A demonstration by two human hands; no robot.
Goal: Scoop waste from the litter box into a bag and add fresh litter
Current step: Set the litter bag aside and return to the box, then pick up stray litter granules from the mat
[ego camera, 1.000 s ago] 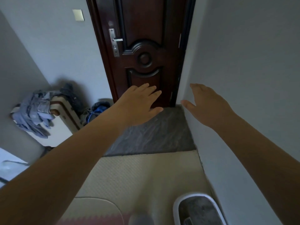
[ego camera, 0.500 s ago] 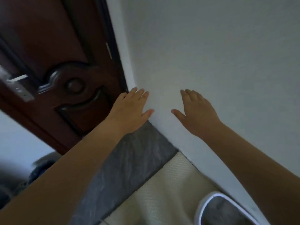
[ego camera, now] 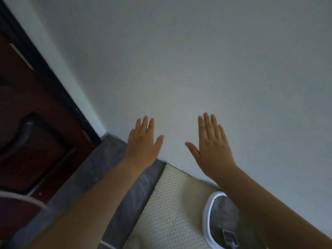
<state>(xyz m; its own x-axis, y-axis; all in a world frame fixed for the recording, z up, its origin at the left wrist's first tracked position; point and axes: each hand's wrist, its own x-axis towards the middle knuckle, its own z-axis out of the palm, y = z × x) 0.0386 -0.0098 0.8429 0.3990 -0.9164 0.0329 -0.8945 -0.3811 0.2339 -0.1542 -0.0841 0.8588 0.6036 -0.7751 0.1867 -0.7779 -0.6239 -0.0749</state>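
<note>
Indoors, a person's left hand (ego camera: 143,141) and right hand (ego camera: 213,150) spread flat, fingers straight, holding nothing, before a pale grey wall (ego camera: 197,60); the white-rimmed litter box (ego camera: 205,218) of grey litter sits on the cream textured floor (ego camera: 170,212) at its wall-side edge.

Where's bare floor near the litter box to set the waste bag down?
The cream mat lies bare between the grey threshold strip and the litter box, up to the wall. The strip by the door is bare too. Crowded at the box: scoop inside, right forearm over it.
</note>
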